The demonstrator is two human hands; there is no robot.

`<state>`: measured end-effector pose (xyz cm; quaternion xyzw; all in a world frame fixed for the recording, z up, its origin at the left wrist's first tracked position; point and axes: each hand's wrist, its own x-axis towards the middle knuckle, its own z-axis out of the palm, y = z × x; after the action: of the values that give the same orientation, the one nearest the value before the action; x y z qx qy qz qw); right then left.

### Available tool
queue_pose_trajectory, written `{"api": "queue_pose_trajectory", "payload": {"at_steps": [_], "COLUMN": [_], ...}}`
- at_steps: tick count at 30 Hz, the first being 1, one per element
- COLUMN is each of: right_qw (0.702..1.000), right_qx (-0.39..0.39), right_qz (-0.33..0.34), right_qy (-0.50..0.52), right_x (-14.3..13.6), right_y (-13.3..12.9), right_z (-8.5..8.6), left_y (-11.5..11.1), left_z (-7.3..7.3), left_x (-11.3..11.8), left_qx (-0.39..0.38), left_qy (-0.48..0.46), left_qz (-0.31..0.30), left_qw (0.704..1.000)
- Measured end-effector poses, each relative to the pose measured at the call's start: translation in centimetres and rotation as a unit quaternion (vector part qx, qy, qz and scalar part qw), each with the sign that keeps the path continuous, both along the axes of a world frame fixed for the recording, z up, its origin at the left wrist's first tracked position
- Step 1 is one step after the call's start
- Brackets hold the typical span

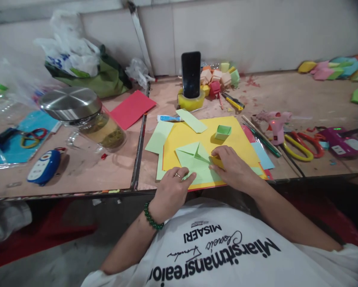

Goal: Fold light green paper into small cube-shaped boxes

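White T-shirt (241, 255), below the left grip (186, 179) and right grip (217, 162): printing is black and inverted in the view. Nearest the grips: "MISAERI" (202, 234), in capitals, with a smaller boxed mark, too small to read. Next: handwritten-style script, not reliably legible. Farthest: large bold lettering beginning "Miarsitmans", its end obscured by folds. Plastic bag (73, 52), beyond and left of the left grip: blue print, unreadable.
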<state>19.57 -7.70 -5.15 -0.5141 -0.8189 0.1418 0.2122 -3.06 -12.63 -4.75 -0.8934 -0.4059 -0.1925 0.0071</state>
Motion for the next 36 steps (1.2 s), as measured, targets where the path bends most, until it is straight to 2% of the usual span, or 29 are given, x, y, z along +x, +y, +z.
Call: {"api": "queue_pose_trajectory", "payload": {"at_steps": [10, 15, 21, 26, 28, 36], "right_qw": [0.998, 0.999, 1.000, 0.988, 0.984, 0.994], "right_qx": [-0.017, 0.000, -0.016, 0.003, 0.000, 0.001], "right_qz": [0.059, -0.019, 0.005, -0.070, -0.076, -0.004], "right_qy": [0.030, -0.029, -0.018, -0.135, -0.158, -0.109], "right_x": [0.5, -0.4, -0.1, -2.4, -3.0, -0.4], "right_y": [-0.2, 0.1, 0.5, 0.4, 0.4, 0.2], "right_z": [0.6, 0.7, 0.6, 1.3, 1.5, 0.8], "left_y": [-0.1, -0.2, -0.5, -0.7, -0.7, -0.8], "left_z": [-0.1, -0.1, -0.2, 0.3, 0.5, 0.2], "left_x": [-0.3, -0.2, -0.9, -0.8, -0.7, -1.0], "left_qx": [-0.020, -0.026, -0.023, -0.020, -0.024, -0.033], "left_qy": [0.002, 0.014, -0.036, -0.034, -0.024, -0.038], "left_qz": [0.001, 0.012, -0.008, -0.003, 0.006, 0.025], "left_qw": [1.000, 0.999, 0.999, 0.999, 0.999, 0.998]}}
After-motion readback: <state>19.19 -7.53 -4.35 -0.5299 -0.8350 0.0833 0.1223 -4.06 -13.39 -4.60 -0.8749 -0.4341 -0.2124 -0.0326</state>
